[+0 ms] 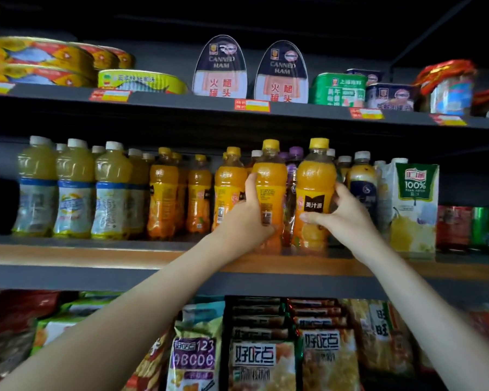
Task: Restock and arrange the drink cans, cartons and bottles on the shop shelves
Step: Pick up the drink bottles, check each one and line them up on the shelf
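Observation:
Two orange juice bottles with yellow caps stand upright at the front of the middle shelf (96,253). My left hand (244,218) grips the left bottle (270,176) round its lower body. My right hand (340,211) grips the right bottle (315,179), thumb across the label. A purple-capped bottle (294,165) shows between and behind them. More orange bottles (164,193) stand to the left, then pale yellow bottles with white caps (74,187).
A green-and-white pear juice carton (414,204) stands right of my right hand, with a dark-labelled bottle (362,182) between and red and green cans (480,227) further right. Tinned fish and canned ham (220,69) fill the top shelf. Snack bags (263,359) fill the bottom shelf.

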Demonstrator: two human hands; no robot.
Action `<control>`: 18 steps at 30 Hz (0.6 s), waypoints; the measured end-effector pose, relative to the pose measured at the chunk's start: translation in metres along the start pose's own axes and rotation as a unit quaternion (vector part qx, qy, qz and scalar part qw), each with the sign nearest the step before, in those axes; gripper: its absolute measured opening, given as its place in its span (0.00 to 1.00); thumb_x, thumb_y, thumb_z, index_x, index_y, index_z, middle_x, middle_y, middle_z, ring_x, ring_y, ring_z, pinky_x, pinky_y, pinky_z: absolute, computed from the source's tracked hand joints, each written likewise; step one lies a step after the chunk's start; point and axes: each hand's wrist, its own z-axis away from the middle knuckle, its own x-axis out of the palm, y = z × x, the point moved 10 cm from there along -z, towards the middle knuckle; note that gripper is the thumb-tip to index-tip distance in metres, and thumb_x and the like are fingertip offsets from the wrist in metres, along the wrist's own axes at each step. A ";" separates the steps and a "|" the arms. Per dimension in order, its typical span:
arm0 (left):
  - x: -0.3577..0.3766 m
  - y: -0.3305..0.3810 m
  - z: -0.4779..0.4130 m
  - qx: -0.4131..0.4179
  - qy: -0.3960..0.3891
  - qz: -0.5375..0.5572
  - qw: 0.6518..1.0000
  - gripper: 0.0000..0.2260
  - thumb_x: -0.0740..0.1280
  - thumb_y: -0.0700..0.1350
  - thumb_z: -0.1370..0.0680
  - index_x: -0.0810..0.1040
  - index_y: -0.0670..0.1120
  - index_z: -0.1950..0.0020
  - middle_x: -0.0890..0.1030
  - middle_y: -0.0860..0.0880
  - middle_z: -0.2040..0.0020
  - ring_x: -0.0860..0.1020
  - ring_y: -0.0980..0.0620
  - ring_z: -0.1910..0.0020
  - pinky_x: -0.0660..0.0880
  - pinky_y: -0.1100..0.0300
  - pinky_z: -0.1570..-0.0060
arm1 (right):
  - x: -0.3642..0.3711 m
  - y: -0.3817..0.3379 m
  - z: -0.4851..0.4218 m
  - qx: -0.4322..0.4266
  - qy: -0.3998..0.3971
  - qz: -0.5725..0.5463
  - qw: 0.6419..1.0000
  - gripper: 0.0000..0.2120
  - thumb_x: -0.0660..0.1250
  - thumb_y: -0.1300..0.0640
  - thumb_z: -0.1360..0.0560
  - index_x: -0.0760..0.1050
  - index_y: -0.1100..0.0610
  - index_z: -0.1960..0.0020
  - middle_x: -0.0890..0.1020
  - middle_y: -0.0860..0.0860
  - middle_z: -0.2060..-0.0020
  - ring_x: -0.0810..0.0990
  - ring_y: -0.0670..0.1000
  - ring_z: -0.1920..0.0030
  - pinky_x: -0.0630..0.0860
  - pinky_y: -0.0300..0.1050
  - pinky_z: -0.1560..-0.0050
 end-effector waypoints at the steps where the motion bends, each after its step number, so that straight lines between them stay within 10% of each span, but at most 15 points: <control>1: 0.000 0.001 0.000 0.007 -0.002 0.002 1.000 0.47 0.71 0.41 0.24 0.35 0.48 0.22 0.82 0.43 0.55 0.82 0.47 0.61 0.81 0.50 0.55 | 0.004 0.001 -0.002 0.008 -0.011 -0.002 1.000 0.37 0.77 0.54 0.31 0.63 0.50 0.27 0.75 0.46 0.46 0.74 0.48 0.46 0.72 0.48 0.44; 7: -0.014 -0.009 0.010 0.035 -0.039 0.001 0.999 0.44 0.70 0.45 0.23 0.38 0.52 0.23 0.82 0.48 0.51 0.82 0.52 0.59 0.80 0.55 0.54 | 0.015 -0.013 0.006 0.018 0.002 0.154 0.988 0.43 0.72 0.47 0.26 0.49 0.54 0.22 0.71 0.56 0.31 0.76 0.56 0.42 0.75 0.50 0.48; 10: -0.047 -0.028 0.015 0.057 0.000 -0.081 0.995 0.38 0.68 0.48 0.22 0.44 0.53 0.22 0.80 0.48 0.46 0.79 0.54 0.61 0.77 0.64 0.60 | 0.015 -0.059 0.027 -0.096 0.124 0.277 0.948 0.47 0.71 0.47 0.27 0.42 0.54 0.21 0.57 0.59 0.24 0.61 0.60 0.26 0.66 0.58 0.32; 14: -0.099 -0.075 0.020 0.058 0.030 -0.131 0.989 0.36 0.68 0.49 0.22 0.49 0.51 0.22 0.73 0.46 0.31 0.77 0.50 0.40 0.75 0.59 0.45 | 0.051 -0.127 0.055 -0.260 0.221 0.333 0.879 0.44 0.75 0.54 0.30 0.53 0.55 0.24 0.59 0.65 0.27 0.58 0.66 0.27 0.64 0.65 0.31; 18: -0.151 -0.129 0.018 0.059 0.064 -0.284 0.955 0.35 0.70 0.49 0.24 0.55 0.48 0.22 0.64 0.43 0.26 0.64 0.44 0.28 0.64 0.52 0.30 | 0.127 -0.162 0.033 -0.285 0.089 0.271 0.915 0.40 0.71 0.56 0.26 0.51 0.49 0.22 0.58 0.56 0.25 0.58 0.58 0.26 0.66 0.54 0.31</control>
